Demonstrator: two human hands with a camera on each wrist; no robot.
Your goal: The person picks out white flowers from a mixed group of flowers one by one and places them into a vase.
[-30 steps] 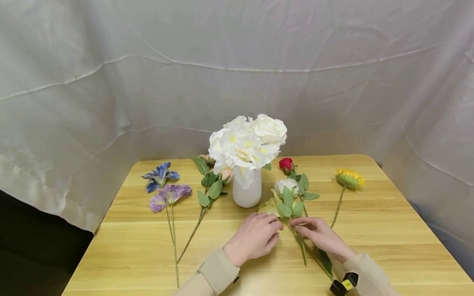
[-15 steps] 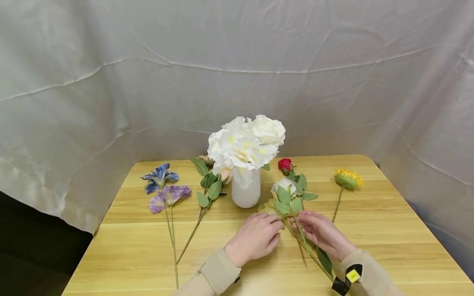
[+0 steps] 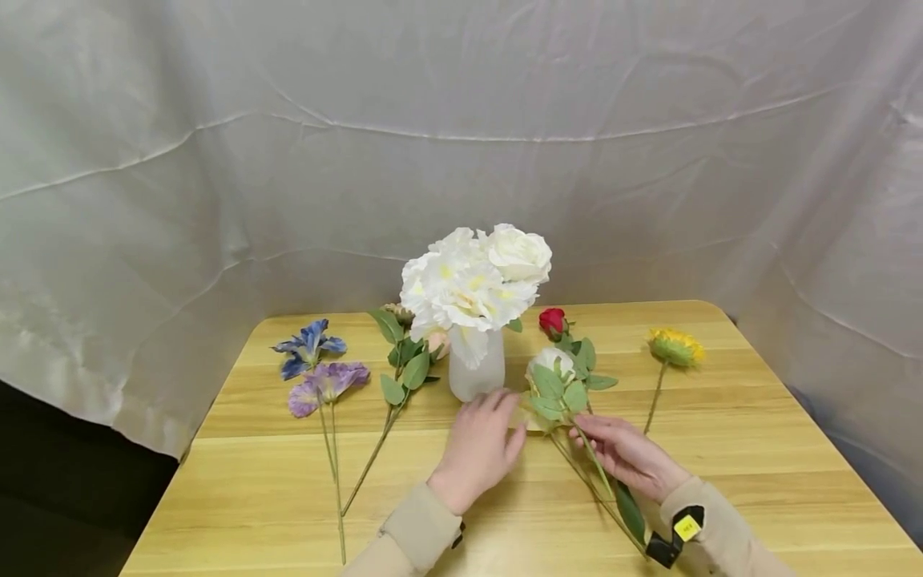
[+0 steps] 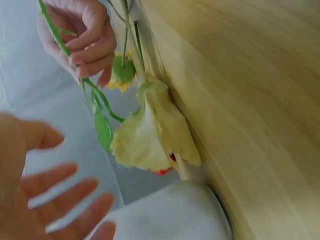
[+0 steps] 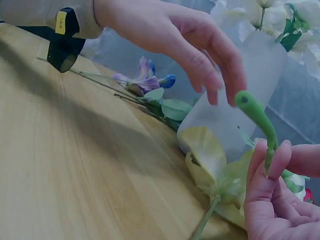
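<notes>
My right hand [image 3: 630, 457] pinches the green stem [image 5: 257, 117] of a white rose [image 3: 551, 365] between thumb and fingers, its cut end sticking up in the right wrist view. The rose's leaves [image 3: 550, 389] hang over a pale yellow flower [image 4: 150, 130] lying on the table. My left hand [image 3: 479, 441] has its fingers spread and holds nothing. It is in front of the white vase [image 3: 476, 377], which bears large white flowers [image 3: 469, 280]; whether it touches the vase cannot be told.
Left on the wooden table [image 3: 245, 497] lie a blue flower [image 3: 308, 344], a purple flower [image 3: 335, 381] and leafy stems [image 3: 392, 413]. A red rose [image 3: 553, 320] and a yellow sunflower [image 3: 676, 346] lie to the right. Grey cloth [image 3: 461, 160] hangs behind.
My left hand has moved left from the yellow flower towards the vase, its fingers now spreading. My right hand has taken the white rose's stem and raised it slightly.
</notes>
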